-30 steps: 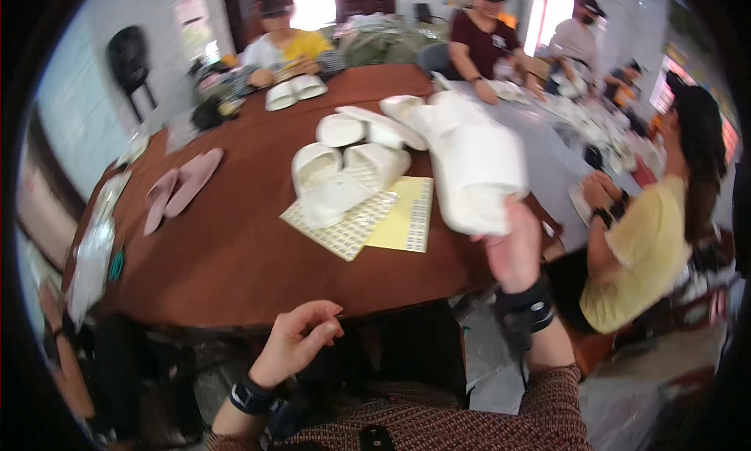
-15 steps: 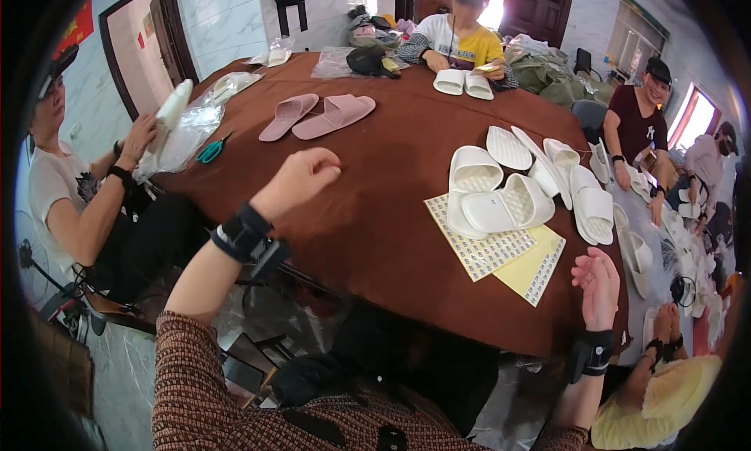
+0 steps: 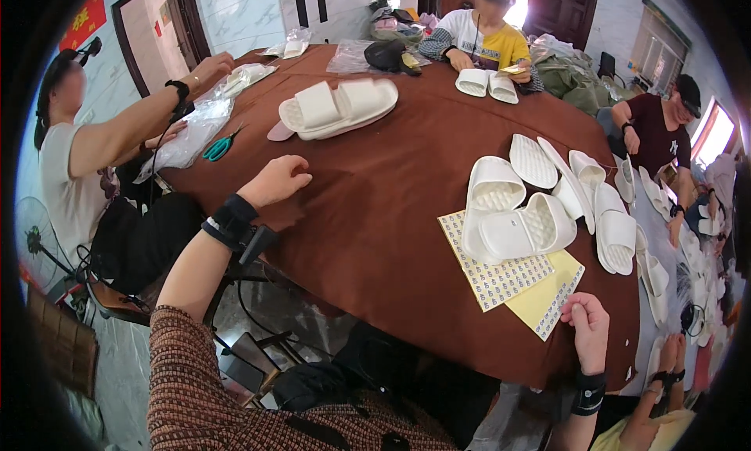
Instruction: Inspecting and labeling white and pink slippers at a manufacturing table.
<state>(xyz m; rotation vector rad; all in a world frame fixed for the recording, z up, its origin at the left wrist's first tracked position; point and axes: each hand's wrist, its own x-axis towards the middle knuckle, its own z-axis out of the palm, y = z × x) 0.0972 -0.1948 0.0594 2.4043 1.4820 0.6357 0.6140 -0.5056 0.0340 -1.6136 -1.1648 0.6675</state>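
Counter (image 3: 375,224) has a smooth brown cover, curved near edge. Left hand (image 3: 275,181) is over the counter's left part, just in from the near-left edge, fingers loosely curled, nothing in it. Right hand (image 3: 585,326) is at the near-right corner, fingers bent, thumb close to index, right by the edge of the yellow label sheet (image 3: 540,298); can't tell if it touches or pinches it. White slides (image 3: 336,111), moulded and matte with broad straps, sit on top of the pink slippers (image 3: 279,131) toward the far-left side; right end is blurred, only a pink toe and thin rim show. Slipper pile (image 3: 569,189) near the right edge: white, ribbed/dimpled insoles, one leaning on its side, several overlapping. Its front slide covers part of a second label sheet (image 3: 498,283), flat, rows of small marks, unreadable here. Teal-handled scissors (image 3: 219,147) and crinkled clear plastic bags (image 3: 192,130) along the left edge; bag contents hard to make out. Yellow-sleeved co-worker (image 3: 653,431) cut off at lower right. Vs half a second ago: pink pair was fully exposed, now mostly covered; left co-worker (image 3: 82,150) had a white slide in hand, now has an arm stretched toward the far-left edge; right hand was more open.
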